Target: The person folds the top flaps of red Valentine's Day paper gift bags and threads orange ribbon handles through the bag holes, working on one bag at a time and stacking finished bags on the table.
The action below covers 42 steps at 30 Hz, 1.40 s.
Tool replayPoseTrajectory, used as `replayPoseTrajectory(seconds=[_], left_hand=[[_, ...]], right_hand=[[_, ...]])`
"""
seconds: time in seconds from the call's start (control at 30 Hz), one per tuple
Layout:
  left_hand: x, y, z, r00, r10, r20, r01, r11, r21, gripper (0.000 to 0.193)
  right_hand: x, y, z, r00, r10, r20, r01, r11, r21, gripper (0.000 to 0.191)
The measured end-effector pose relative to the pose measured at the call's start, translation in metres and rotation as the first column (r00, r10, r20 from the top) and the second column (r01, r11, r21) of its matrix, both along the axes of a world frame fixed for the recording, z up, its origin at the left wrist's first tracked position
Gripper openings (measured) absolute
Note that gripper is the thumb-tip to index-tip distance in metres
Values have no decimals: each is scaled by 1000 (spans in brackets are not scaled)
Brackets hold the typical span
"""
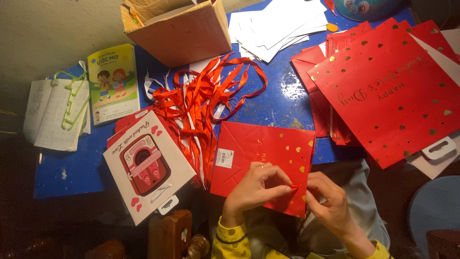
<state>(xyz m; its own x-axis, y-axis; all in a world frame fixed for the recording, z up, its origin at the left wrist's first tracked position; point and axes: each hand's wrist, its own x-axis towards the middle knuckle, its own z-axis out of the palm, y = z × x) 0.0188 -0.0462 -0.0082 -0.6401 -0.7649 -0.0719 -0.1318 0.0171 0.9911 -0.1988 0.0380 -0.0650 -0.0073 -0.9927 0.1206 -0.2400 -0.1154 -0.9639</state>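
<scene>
From the head camera we see our left hand (256, 184) and right hand (326, 199) meeting at the near edge of a folded red paper bag (261, 160) lying flat at the front of the blue table (282, 103). Both sets of fingers are pressed together, pinching a red ribbon end (294, 188) at the bag's edge. Its long axis runs left to right, slightly tilted, base flap to our left. We judge the work partway: a tall stack of red bags (393, 86) waits on the right, loose red ribbons (201, 100) lie behind, and a few white printed bags (148, 165) sit left
</scene>
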Motion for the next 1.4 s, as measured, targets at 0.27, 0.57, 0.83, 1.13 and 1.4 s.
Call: replayPoseTrajectory(seconds=[0.27,0.57,0.83,1.13,1.4], left_hand=[[0,0,-1,1000,-4,-11,5,996,85,14],[-2,1,-3,999,25,42,-26,999,29,14],[0,3,0,993,15,116,3,989,-148,14],[-3,6,4,972,4,234,47,976,-211,23],[1,6,-5,983,16,184,23,977,-211,13]], right_hand=[[10,8,-23,961,-207,182,135,930,342,13],[2,-2,5,993,3,115,-11,997,76,23],[2,1,-9,996,-16,84,10,997,73,12],[6,8,-22,980,-148,136,99,945,313,12],[6,1,0,998,6,56,-6,1000,2,25]])
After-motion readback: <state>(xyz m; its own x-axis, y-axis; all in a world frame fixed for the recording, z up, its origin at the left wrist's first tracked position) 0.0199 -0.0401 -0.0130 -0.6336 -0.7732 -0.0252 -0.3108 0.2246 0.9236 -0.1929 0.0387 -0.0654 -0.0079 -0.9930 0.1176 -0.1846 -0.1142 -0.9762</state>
